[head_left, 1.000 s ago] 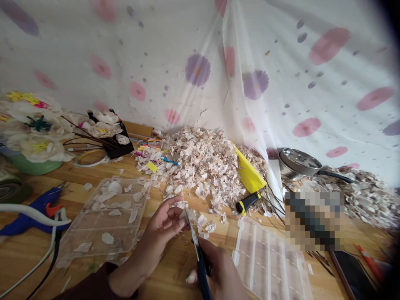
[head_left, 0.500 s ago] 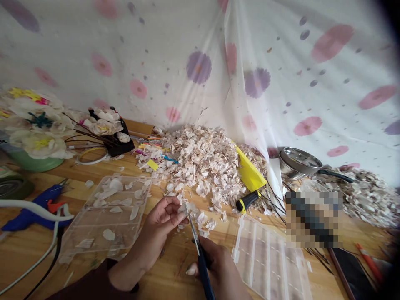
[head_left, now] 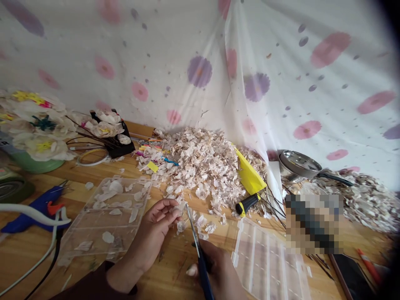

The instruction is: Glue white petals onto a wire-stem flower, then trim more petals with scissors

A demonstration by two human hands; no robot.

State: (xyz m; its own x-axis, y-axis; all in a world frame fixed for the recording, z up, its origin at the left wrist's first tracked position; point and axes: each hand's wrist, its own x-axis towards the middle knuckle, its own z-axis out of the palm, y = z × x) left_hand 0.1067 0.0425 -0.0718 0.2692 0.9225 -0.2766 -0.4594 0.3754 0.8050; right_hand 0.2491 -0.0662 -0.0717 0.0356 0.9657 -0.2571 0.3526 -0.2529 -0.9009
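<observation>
A small pale petal [head_left: 180,206] is pinched between the thumb and fingers of my left hand [head_left: 161,221]. My right hand [head_left: 220,268] is wrapped round dark-handled scissors [head_left: 196,241], whose blades point up and away from me, their tips just right of the petal. I cannot tell whether the blades touch it. Beyond both hands rises a big heap of dried whitish petals [head_left: 203,162], with loose ones spilling toward my fingers. To the left, a clear plastic box lid [head_left: 93,227] carries several separate petals.
At left lie a blue glue gun [head_left: 34,208] with cables and a green pot [head_left: 43,163] of petal flowers. On the right are a divided clear box [head_left: 265,258], a black-yellow handled tool [head_left: 248,204], a metal pan [head_left: 300,162], a phone [head_left: 353,271] and another petal pile [head_left: 371,204].
The petal and my left hand have drawn slightly leftward from the scissor blades, leaving a wider gap. My right hand with the scissors stays nearly in place.
</observation>
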